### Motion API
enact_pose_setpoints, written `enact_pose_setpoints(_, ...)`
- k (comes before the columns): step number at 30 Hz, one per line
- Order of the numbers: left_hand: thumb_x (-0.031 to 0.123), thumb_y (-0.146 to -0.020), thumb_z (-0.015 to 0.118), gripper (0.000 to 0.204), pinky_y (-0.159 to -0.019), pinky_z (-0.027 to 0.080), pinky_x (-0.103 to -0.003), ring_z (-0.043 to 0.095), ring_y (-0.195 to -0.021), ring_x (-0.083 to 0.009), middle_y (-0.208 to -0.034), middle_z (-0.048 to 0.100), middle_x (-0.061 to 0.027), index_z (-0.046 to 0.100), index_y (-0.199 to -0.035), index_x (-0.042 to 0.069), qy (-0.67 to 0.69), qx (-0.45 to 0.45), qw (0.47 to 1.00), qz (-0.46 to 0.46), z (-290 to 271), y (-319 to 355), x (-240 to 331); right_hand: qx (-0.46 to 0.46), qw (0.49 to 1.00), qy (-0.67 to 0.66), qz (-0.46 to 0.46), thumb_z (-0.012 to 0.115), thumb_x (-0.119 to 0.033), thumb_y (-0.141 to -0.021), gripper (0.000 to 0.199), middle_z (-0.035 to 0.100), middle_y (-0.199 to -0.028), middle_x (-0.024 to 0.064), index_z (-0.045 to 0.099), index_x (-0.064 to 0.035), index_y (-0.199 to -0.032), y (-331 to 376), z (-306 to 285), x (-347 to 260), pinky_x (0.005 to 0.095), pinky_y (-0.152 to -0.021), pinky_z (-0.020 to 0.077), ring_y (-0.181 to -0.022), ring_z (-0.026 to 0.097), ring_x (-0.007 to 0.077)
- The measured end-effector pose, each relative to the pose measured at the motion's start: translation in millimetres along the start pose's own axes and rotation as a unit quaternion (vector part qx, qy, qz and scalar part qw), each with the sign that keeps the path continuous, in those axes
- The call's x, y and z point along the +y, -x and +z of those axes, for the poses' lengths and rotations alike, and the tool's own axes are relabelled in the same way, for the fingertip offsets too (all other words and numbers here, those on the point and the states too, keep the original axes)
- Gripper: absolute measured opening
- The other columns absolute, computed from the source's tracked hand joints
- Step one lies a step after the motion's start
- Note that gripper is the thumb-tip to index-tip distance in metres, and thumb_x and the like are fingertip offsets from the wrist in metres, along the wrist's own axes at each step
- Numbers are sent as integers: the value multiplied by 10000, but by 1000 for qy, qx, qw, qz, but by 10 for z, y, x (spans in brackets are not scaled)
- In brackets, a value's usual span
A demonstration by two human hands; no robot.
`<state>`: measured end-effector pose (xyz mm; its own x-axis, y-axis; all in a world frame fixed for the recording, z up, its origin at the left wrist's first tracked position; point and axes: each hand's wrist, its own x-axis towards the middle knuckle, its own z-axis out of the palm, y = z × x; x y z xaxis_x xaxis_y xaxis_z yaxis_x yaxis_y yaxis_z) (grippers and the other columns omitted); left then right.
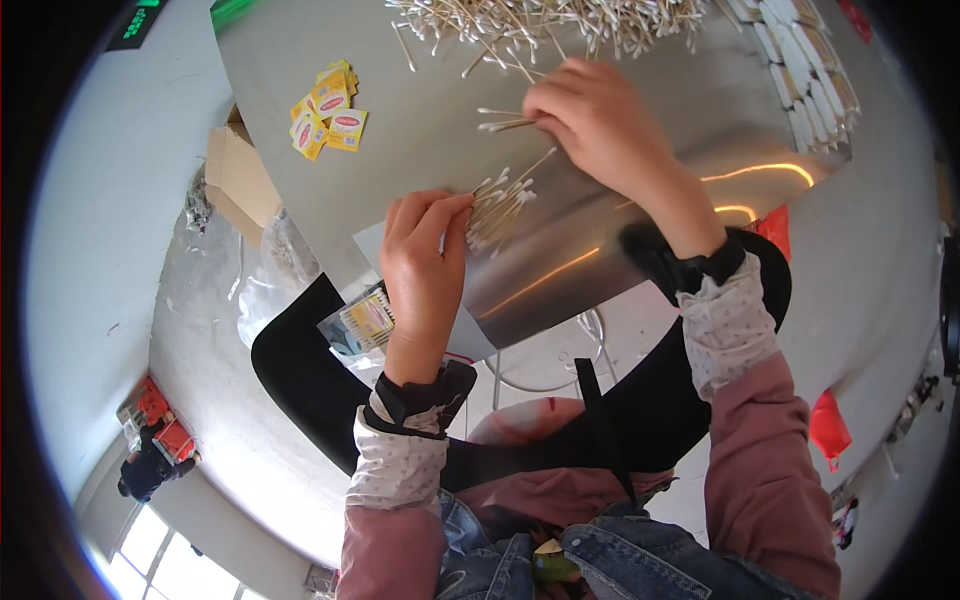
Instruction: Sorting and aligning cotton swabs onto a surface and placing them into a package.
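Near the middle of the metal table, my left hand has its fingertips pinched at the edge of a small fanned bunch of cotton swabs. Farther off to the right, my right hand is closed on a few cotton swabs, their white tips sticking out to the left. Beyond it spreads a large loose pile of cotton swabs. Partly behind my left wrist lies a clear pack of swabs with a yellow card.
Several yellow printed cards lie at the table's left. White slim packs are stacked at the far right. A cardboard box stands beyond the left edge. Black padding curves around my front. Another person is far off left.
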<state>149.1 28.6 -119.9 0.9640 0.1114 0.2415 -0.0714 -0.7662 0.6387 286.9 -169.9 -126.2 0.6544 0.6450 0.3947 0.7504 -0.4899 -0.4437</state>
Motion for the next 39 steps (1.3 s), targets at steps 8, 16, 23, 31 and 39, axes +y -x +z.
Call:
enact_pose_setpoints(8, 111, -883, 732, 504, -1007, 452, -443, 574, -1177, -366, -1285, 591, -199, 554, -1336, -20, -49, 57, 996, -40, 77, 154, 195, -52, 992, -102, -44, 688, -27, -760, 153, 660, -857, 30, 693, -114, -886, 65, 237, -307, 381, -850, 475, -916, 602, 251)
enact_pose_setpoints(16, 599, -904, 612, 1000, -1189, 235, -559, 239, -1498, -431, -1581, 286, -303, 267, -1510, -117, -236, -76, 969, 14, 428, 146, 320, 9, 994, -109, 19, 690, -28, -787, 128, 634, -855, 33, 639, -89, -887, 231, -14, -121, 405, -820, 472, -918, 599, 272)
enact_pose_setpoints(23, 693, -883, 554, 1080, -1189, 230, -559, 224, -1501, -436, -1577, 260, -333, 259, -1500, -142, -278, -71, 958, 23, 472, -45, 175, -38, 997, -57, 45, 673, -1, -723, 161, 601, -823, 67, 573, -70, -828, 320, -19, -154, 420, -792, 473, -882, 593, 296)
enact_pose_setpoints(31, 707, -851, 586, 1132, -1197, 198, -573, 177, -1511, -450, -1592, 227, -328, 212, -1525, -121, -250, -136, 958, 22, 453, 361, 409, 0, 999, -28, 35, 644, 33, -719, 169, 627, -862, 106, 619, -40, -870, 288, 59, -132, 426, -805, 490, -905, 615, 327)
enact_pose_setpoints(39, 692, -851, 600, 1131, -1206, 166, -575, 142, -1525, -434, -1610, 184, -319, 195, -1533, -114, -222, -62, 973, -5, 441, 488, 451, 0, 986, -160, 42, 597, 20, -828, 111, 656, -876, 95, 645, -60, -887, 332, 162, -215, 413, -776, 494, -872, 628, 321)
